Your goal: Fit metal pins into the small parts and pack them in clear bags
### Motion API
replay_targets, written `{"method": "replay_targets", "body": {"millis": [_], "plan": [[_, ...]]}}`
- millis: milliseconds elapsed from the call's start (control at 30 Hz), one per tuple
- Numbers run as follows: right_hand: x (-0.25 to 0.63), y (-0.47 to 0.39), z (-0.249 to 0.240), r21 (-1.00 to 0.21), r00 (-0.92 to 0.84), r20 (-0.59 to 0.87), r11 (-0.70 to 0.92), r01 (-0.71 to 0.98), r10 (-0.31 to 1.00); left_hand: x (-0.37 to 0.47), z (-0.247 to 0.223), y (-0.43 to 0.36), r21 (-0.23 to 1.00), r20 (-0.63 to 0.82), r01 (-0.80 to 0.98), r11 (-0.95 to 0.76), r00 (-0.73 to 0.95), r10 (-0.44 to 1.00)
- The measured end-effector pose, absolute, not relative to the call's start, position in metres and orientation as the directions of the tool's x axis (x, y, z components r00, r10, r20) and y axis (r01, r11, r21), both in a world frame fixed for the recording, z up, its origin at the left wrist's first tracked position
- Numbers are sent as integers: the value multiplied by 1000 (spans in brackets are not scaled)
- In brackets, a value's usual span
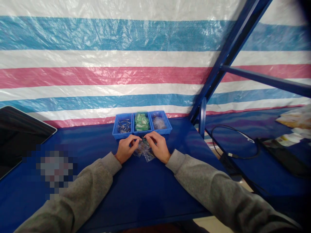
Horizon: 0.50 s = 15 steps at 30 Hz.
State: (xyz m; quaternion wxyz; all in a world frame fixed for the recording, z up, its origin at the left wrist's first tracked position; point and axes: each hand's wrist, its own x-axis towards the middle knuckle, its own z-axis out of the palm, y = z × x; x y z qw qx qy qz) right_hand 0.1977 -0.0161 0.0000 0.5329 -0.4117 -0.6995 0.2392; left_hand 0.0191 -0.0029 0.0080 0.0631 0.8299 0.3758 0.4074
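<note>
My left hand (126, 148) is closed, its thumb and forefinger pinched together just in front of the blue bins. Close beside it, my right hand (158, 146) is closed too, thumb and fingertips drawn together. What the fingertips hold is too small to make out. Small clear plastic bags (149, 156) with tiny parts inside lie on the table between and under my hands. Behind them stand three joined blue bins: the left bin (116, 132) holds metal screw-like pins, the middle bin (141, 132) green packets, the right bin (166, 131) clear plastic bags.
A dark-screened device (21, 139) lies at the left of the blue table (145, 200), near a blurred-out patch. A striped plastic sheet (109, 76) hangs behind. To the right rise blue metal frame bars (218, 69), with a black cable (233, 158) on another blue surface.
</note>
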Motion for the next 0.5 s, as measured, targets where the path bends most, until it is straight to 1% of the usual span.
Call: {"method": "replay_targets", "body": {"millis": [333, 500], "plan": [[198, -16, -2, -784, -61, 539, 527, 328, 840, 20, 7, 1, 367, 643, 525, -768, 453, 618], [198, -16, -2, -786, -58, 539, 527, 322, 840, 19, 6, 1, 362, 678, 517, -776, 424, 600]]}}
